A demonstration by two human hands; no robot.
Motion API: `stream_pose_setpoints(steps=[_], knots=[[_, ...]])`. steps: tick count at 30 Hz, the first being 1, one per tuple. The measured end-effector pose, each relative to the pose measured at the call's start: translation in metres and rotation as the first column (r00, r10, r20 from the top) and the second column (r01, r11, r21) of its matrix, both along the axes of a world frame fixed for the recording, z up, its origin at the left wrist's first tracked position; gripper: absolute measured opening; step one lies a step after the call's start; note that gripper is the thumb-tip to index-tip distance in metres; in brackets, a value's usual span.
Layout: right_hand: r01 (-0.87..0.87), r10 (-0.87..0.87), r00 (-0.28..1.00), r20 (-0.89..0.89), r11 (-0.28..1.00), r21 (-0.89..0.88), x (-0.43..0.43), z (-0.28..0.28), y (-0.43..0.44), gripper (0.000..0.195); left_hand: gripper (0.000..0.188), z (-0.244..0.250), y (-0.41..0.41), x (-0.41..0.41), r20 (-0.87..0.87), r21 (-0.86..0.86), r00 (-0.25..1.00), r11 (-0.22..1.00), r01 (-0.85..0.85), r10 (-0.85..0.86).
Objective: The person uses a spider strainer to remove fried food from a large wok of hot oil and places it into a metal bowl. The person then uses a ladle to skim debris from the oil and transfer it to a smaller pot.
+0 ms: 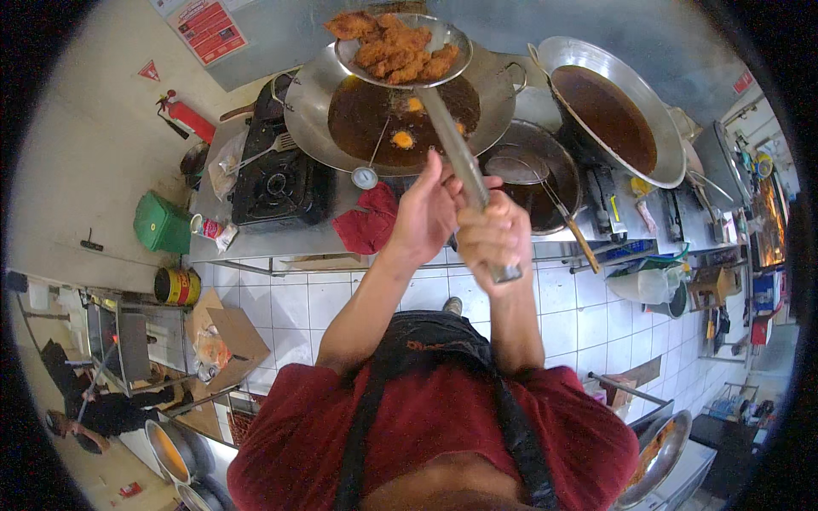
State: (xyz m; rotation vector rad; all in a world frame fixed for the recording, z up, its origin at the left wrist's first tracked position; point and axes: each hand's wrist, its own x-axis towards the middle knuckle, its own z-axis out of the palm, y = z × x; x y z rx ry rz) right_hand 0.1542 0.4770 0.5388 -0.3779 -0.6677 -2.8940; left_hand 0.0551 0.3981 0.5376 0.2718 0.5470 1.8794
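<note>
My right hand grips the metal handle of a large skimmer near its end. My left hand cradles the same handle farther up, its fingers behind it and its thumb standing off. In the skimmer's round bowl lies a heap of brown fried chicken pieces. The bowl is held above the far part of a wide metal wok of dark oil. A few small orange bits float in the oil. A dial thermometer leans on the wok's near rim.
To the right stand a dark pot with a wooden-handled strainer across it and a large pan of brown liquid. Left are a gas stove, a spatula and a red cloth. Behind left, a person holds a pole.
</note>
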Motion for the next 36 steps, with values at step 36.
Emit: stream_pose_setpoints(steps=[36], knots=[[-0.003,0.003,1.000,-0.001,0.978,0.207,-0.014,0.045,-0.022,0.014,0.024,0.045,0.012,-0.033,-0.122,0.209,0.980,0.961,0.182,-0.159]])
